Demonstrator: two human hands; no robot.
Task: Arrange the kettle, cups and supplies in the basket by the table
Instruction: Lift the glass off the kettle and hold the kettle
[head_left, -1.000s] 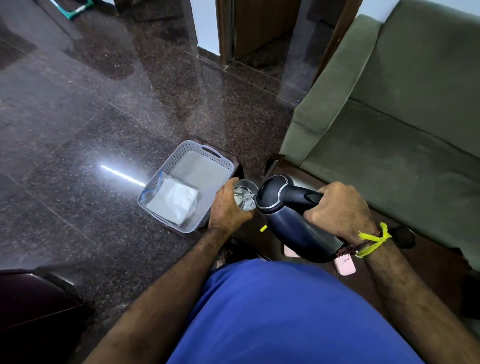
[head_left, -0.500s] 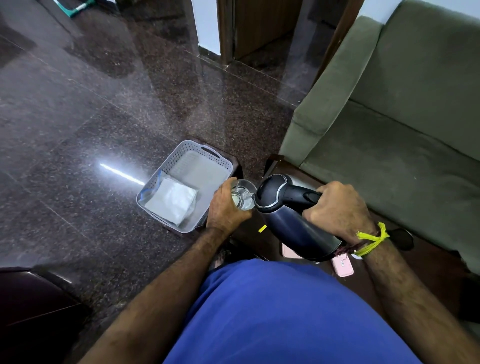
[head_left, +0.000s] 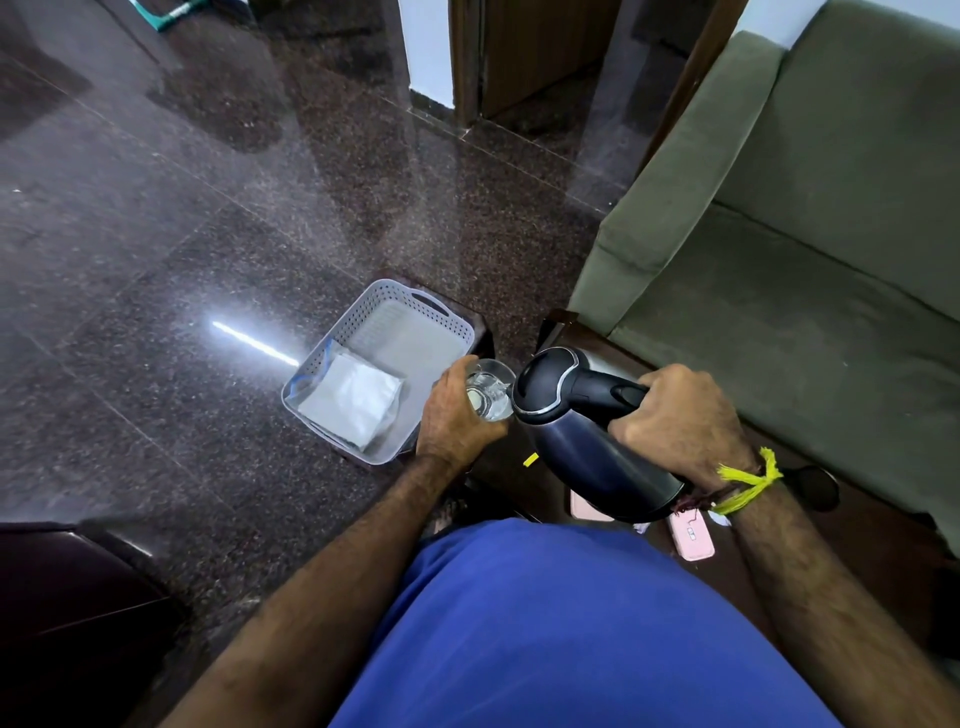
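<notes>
- The right hand (head_left: 675, 415) clenched the kettle (head_left: 587, 447) handle, tilting its spout against a glass cup (head_left: 485, 395) grasped by the left hand (head_left: 454, 415).
- Judged step: emptying the kettle, above the table (head_left: 883, 525).
- Next, both needed lowering upright into the basket (head_left: 415, 312), beside its packet (head_left: 350, 400).

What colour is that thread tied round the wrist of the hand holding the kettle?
Bright yellow-green thread, knotted on the right wrist, seen in the head view.

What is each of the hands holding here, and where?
Left hand grips a clear glass around its side. Right hand holds the tilted kettle by its handle.
</notes>
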